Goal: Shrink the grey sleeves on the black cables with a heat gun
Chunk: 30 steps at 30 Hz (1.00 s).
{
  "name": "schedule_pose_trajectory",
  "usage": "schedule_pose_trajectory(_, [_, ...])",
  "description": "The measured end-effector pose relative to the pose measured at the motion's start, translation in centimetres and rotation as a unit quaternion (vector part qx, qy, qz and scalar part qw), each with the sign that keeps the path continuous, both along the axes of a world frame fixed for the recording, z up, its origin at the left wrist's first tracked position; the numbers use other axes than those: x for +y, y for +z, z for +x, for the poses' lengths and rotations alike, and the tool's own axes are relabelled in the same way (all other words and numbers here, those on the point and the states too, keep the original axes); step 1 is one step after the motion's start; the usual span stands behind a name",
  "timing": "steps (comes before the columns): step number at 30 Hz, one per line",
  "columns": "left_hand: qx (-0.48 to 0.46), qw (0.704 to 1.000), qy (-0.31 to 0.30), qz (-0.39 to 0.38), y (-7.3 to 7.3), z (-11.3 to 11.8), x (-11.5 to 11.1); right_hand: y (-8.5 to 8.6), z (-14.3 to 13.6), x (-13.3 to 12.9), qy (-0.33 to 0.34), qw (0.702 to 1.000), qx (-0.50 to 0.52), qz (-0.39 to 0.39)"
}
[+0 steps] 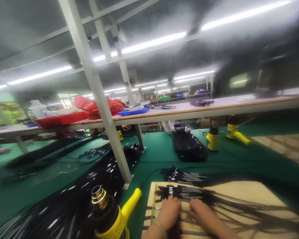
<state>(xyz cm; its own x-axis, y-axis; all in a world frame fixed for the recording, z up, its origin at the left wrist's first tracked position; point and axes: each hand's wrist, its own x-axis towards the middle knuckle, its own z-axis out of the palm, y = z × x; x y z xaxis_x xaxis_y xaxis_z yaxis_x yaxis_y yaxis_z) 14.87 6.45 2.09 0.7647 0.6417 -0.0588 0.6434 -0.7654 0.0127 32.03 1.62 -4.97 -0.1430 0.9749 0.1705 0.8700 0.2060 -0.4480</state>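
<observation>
Black cables (229, 202) lie in rows across a pale wooden board (249, 189), their sleeved ends toward the board's left edge. My left hand (168, 212) rests at those cable ends, fingers curled down on them near a white band. Close beside it on the right, my right hand (201, 212) bends its fingers onto the same cables. What either hand's fingertips grip is too small to make out. Just beyond the board is another bunch of cables (186, 176) with grey sleeves.
A yellow heat gun (112, 219) stands nozzle up left of the board. Long black cables (84, 189) cover the left of the green table (154, 146). Farther back are a black coil (188, 142), two more heat guns (213, 137), and a shelf with a red tray (62, 119). A white post (97, 89) rises left.
</observation>
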Motion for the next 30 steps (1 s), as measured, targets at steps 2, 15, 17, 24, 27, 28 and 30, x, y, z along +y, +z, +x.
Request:
schedule_pose_trajectory(2, [0.004,1.000,-0.007,0.003,-0.1,0.0,0.0,-0.1,0.2,-0.1,0.001,1.000,-0.001,0.004])
schedule_pose_trajectory(15, [-0.015,1.000,0.003,-0.026,0.0,0.1,0.2,-0.9,1.2,0.2,0.026,0.998,0.054,0.004])
schedule_pose_trajectory(17, [-0.027,0.999,0.021,-0.038,0.2,-0.3,0.2,-0.7,1.4,0.0,0.026,0.997,0.073,0.009])
schedule_pose_trajectory(24, [-0.087,0.988,0.104,-0.079,0.2,-2.1,0.6,-0.3,1.9,-0.7,0.046,0.990,0.131,0.010])
schedule_pose_trajectory(27, [-0.096,0.985,0.105,-0.092,-0.2,-2.0,0.4,-0.1,1.7,-0.8,0.046,0.989,0.141,0.003])
schedule_pose_trajectory(28, [-0.098,0.985,0.103,-0.096,-0.2,-1.9,0.3,0.0,1.6,-0.8,0.047,0.989,0.143,0.000])
schedule_pose_trajectory(30, [-0.099,0.985,0.100,-0.102,-0.1,-1.6,0.1,0.3,1.2,-0.8,0.050,0.988,0.144,-0.006])
